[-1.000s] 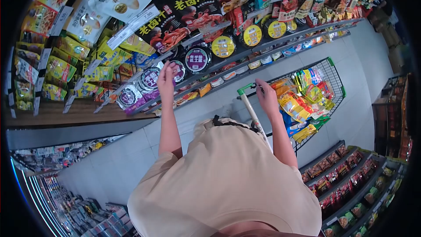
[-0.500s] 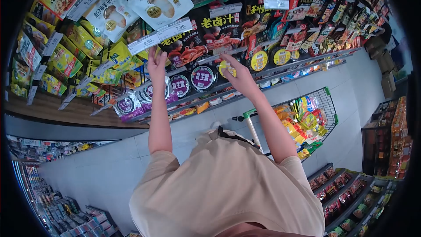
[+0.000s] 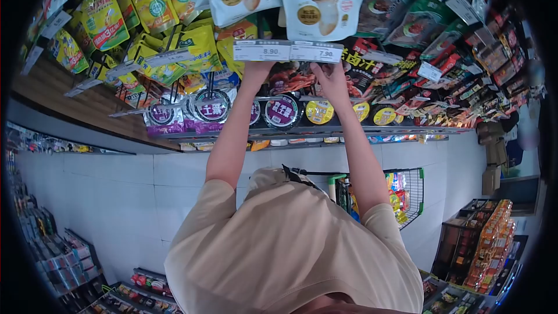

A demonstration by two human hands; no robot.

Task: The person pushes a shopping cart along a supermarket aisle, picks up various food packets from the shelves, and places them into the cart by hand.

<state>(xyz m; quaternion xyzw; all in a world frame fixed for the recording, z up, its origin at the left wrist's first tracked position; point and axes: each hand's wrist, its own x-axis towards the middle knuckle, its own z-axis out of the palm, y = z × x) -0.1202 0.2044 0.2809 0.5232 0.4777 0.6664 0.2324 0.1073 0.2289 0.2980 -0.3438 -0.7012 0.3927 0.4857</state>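
Note:
Both my hands are up at the hanging rack, just under the white price tags (image 3: 261, 51). My left hand (image 3: 258, 71) is at the left tag, its fingers hidden behind it. My right hand (image 3: 333, 81) is below the right tag beside a black-and-red packet (image 3: 292, 79), with its thumb raised and its other fingers partly behind the tag; whether it grips anything is unclear. White pouches with a mushroom picture (image 3: 324, 3) hang above the tags. Round purple-labelled packs (image 3: 282, 111) and yellow-labelled ones (image 3: 319, 112) sit below my hands.
Yellow packets (image 3: 104, 17) hang on the left, green packs (image 3: 386, 6) on the right. A shopping cart (image 3: 421, 197) holding colourful packets stands behind my right arm. Boxes (image 3: 494, 154) and a shelf of orange goods (image 3: 488, 244) are farther right.
My right hand has left the cart handle and moved up to the rack. My left hand has risen to the price tags. The view has turned, and the rack appears closer.

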